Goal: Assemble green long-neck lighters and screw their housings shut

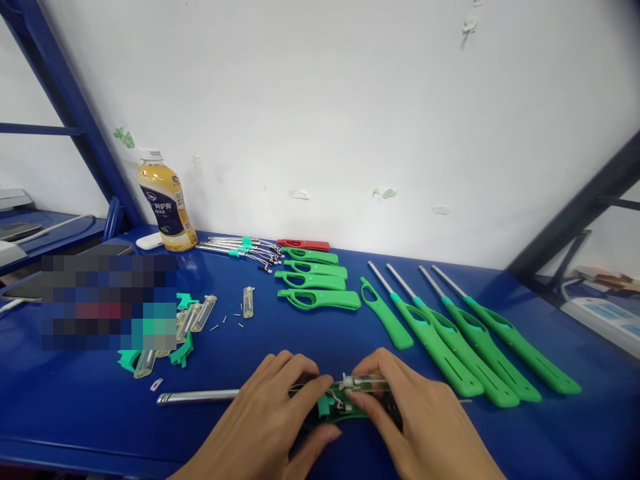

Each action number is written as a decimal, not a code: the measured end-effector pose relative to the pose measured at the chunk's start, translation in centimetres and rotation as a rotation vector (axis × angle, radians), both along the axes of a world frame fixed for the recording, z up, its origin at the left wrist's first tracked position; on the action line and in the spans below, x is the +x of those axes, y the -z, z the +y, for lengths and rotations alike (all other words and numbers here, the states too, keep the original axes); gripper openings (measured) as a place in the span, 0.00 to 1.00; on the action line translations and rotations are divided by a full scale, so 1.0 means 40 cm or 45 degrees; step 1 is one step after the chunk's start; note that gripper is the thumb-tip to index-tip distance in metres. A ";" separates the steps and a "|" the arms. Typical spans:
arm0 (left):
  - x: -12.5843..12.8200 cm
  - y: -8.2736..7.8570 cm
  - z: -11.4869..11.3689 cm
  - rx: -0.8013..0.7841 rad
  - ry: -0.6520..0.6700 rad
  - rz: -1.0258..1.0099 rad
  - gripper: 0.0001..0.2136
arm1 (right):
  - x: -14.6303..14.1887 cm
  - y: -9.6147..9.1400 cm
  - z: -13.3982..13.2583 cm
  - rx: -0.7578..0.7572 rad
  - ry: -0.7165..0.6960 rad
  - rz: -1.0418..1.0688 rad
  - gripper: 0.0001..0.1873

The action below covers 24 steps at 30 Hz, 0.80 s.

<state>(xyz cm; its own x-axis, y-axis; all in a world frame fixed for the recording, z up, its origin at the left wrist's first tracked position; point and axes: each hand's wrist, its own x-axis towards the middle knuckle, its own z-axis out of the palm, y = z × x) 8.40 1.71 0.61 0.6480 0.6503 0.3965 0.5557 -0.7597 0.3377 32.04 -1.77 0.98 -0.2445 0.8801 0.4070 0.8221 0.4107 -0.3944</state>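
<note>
Near the table's front edge lies a partly assembled green stick lighter, its metal tube (200, 397) pointing left. My left hand (265, 420) is closed around its middle, thumb and fingers on either side of the open green shell. A teal trigger piece (325, 405) and thin white wires show between my hands. In my right hand (415, 413), thumb and fingers pinch a clear fuel tank (367, 382) with a white valve end, held over the right part of the shell. My right palm and fingers hide much of the handle.
Several finished green lighters (440, 347) lie at right. Green handle shells (320, 299) and a red one (303, 245) lie at the back, beside wired metal tubes (240, 247). Left are clear tanks (204, 313), teal triggers (183, 350), small screws and a drink bottle (167, 207).
</note>
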 end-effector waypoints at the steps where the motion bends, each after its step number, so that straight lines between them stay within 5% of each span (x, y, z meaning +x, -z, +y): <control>1: -0.001 0.001 0.000 -0.039 0.008 -0.004 0.14 | 0.006 0.004 0.000 -0.005 -0.010 -0.011 0.02; 9: -0.006 0.002 0.004 -0.130 0.031 -0.016 0.13 | 0.026 0.005 0.002 -0.035 -0.007 -0.149 0.15; 24: 0.000 0.004 0.002 -0.136 0.099 -0.110 0.13 | 0.031 0.003 -0.003 -0.114 -0.055 -0.104 0.20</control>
<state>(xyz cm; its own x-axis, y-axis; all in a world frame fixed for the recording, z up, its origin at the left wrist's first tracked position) 8.39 1.79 0.47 0.6642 0.6412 0.3843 0.4622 -0.7563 0.4630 33.28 -1.88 0.88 -0.3120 0.9000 0.3045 0.8352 0.4126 -0.3637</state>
